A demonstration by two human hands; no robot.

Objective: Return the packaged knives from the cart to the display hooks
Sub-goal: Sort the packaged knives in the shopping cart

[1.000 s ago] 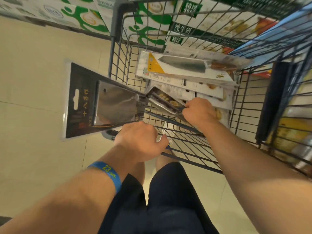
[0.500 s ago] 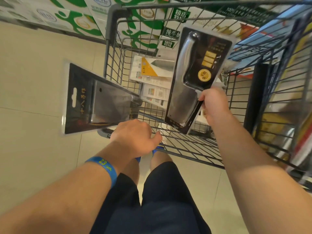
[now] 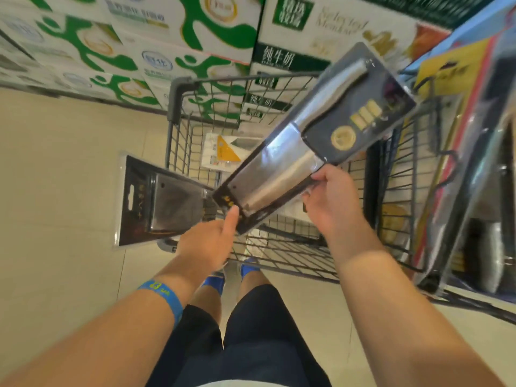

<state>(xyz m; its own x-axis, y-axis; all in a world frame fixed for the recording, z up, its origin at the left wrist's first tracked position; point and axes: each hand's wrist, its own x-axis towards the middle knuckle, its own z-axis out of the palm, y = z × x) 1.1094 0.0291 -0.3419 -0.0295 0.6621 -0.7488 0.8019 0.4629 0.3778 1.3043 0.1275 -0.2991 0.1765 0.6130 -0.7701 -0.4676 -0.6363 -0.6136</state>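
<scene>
Right hand (image 3: 332,208) pinching cleaver pack (image 3: 315,141) above cart (image 3: 178,90), long axis slanting up-right from grip; left hand (image 3: 206,241) gripping second pack (image 3: 162,202) beside cart.

- Wire cart (image 3: 177,99) stands on beige tile floor (image 3: 69,191).
- White-and-yellow knife package (image 3: 223,152) lies flat on the cart bottom.
- Milk cartons (image 3: 139,51) are stacked on the floor beyond the cart.

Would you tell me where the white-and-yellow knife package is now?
The white-and-yellow package lies in the cart, left of centre in the head view, partly hidden behind the dark cleaver pack in the right hand.
</scene>
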